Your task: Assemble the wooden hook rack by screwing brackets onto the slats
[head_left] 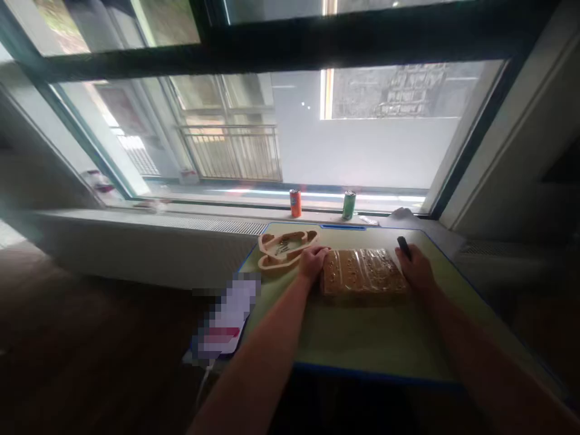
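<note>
A brown, flat, box-like block (362, 272) lies on the table, with shiny clear plastic over its top and rows of small marks. At its left end, my left hand (313, 263) is closed round the upper corner. My right hand (415, 269) is beside the right end, fingers wrapped round a black-handled tool (403, 245) whose dark end sticks up out of the fist. The tool's working end is hidden. To the left of my left hand is a pale wooden tray (281, 261) with curved sides, holding several small thin metal pieces (284, 246).
The light green table (362, 344) has a blue edge. A phone-like device (226, 320), partly blurred out, lies at its left edge with a white cable. An orange can (295, 203) and a green can (348, 205) stand on the windowsill beyond. Crumpled plastic (405, 216) lies at the back right.
</note>
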